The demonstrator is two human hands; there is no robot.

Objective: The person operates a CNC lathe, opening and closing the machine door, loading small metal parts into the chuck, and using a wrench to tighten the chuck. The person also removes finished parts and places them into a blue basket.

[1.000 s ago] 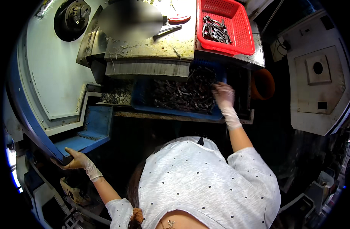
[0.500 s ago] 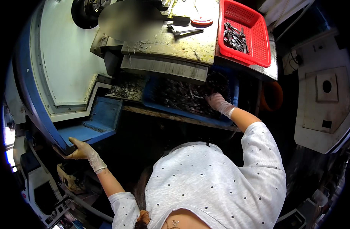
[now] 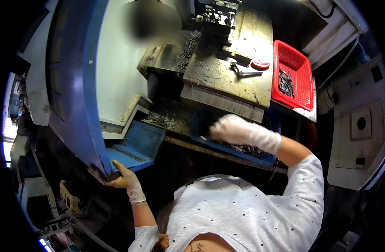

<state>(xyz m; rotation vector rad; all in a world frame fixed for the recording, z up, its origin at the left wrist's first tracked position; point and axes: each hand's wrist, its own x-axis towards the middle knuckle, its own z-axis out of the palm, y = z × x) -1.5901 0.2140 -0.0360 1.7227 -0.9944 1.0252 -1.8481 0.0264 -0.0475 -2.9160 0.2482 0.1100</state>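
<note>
My left hand [image 3: 119,175], in a thin translucent glove, grips the lower corner of a blue metal machine door or panel [image 3: 73,117]. My right hand [image 3: 232,130], gloved and slightly blurred, is raised over a blue crate [image 3: 253,156] of dark metal parts. Its fingers are curled, with a small piece just visible at the fingertips, too small to name. The crate sits under an oily metal bed [image 3: 226,80], on which lie a dark tool [image 3: 247,73] and a red-handled item [image 3: 260,65]. My hand and arm hide much of the crate.
A red perforated basket [image 3: 301,75] with several metal parts is at the right of the bed. An orange bucket [image 3: 305,134] stands behind my right arm. A grey machine housing [image 3: 356,122] is at the far right, another machine [image 3: 37,185] at lower left.
My right hand has risen out of the parts toward me and leftward. The blue door appears larger and further right, as the whole view has shifted and turned. My left hand keeps its grip.
</note>
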